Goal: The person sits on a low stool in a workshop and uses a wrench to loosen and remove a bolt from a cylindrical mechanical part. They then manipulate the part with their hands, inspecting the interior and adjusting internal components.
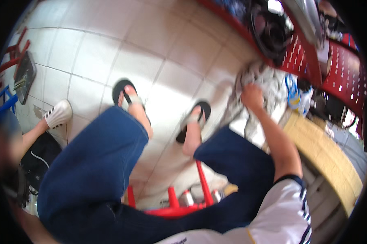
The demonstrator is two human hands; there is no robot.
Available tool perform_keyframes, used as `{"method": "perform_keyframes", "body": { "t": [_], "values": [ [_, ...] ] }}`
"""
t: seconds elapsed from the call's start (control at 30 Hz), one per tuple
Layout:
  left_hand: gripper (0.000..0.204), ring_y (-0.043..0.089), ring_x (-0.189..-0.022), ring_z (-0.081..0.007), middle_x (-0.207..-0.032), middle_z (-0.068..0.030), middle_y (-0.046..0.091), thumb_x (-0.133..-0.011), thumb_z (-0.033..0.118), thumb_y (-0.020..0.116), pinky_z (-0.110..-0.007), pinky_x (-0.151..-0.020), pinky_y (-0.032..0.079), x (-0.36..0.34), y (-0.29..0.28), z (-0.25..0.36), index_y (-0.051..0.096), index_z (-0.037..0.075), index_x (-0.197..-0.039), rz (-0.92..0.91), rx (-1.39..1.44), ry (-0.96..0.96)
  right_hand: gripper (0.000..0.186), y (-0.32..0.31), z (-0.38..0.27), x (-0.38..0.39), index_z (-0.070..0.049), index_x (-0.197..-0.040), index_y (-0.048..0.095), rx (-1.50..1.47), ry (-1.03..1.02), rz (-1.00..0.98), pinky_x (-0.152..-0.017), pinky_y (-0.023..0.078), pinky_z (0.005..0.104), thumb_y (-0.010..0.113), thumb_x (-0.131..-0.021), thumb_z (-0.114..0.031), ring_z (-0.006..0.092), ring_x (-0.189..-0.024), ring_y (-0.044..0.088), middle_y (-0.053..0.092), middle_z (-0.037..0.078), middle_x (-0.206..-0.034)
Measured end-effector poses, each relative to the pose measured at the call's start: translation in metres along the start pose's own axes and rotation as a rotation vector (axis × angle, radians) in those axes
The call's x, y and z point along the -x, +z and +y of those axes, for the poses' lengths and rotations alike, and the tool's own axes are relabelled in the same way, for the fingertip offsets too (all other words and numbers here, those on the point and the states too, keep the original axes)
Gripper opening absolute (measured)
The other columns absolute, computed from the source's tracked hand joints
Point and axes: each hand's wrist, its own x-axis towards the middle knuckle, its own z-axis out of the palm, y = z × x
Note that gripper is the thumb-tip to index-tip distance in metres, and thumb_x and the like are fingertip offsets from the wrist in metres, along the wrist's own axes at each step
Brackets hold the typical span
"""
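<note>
My right hand (251,96) reaches out to the right, its fingers closed on a crumpled grey-white cloth (246,77) that lies against white bags on the floor. The picture is blurred, so the grip is only roughly visible. My left hand is out of view. I sit on a red stool (173,205), my legs in blue jeans (98,162) and black flip-flops (122,89) on a white tiled floor.
A red perforated metal rack (305,53) with a black fan-like part (270,32) stands at upper right. A wooden board (325,150) lies at right. Another person's leg in a white shoe (58,114) and a black bag (39,156) are at left.
</note>
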Motion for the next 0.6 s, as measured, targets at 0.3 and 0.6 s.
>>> {"method": "perform_keyframes", "body": {
  "t": [0.3,0.6],
  "values": [
    [0.037,0.052,-0.081,-0.0069,-0.094,0.0011,0.056,-0.096,0.031,0.068,-0.023,-0.071,0.044,-0.136,0.078,-0.16,0.061,0.004,-0.121,-0.003,-0.209,0.081,0.053,-0.07,-0.129,-0.16,0.001,-0.141,0.047,-0.641,-0.157,0.389,-0.115,0.036,0.0513,0.061,-0.097,-0.026,0.0423,-0.137,0.043,0.047,0.025,-0.146],
    [0.043,0.059,-0.096,-0.0236,-0.113,-0.0114,0.054,-0.085,0.027,0.08,-0.036,-0.084,0.051,-0.309,0.125,-0.331,0.055,0.001,-0.11,0.296,-0.898,0.87,0.061,-0.023,-0.06,-0.359,0.013,-0.148,0.036,-0.368,0.195,0.588,-0.122,0.025,0.049,0.048,-0.106,-0.03,0.0477,-0.145,0.033,0.032,0.037,-0.156]
  ]
}}
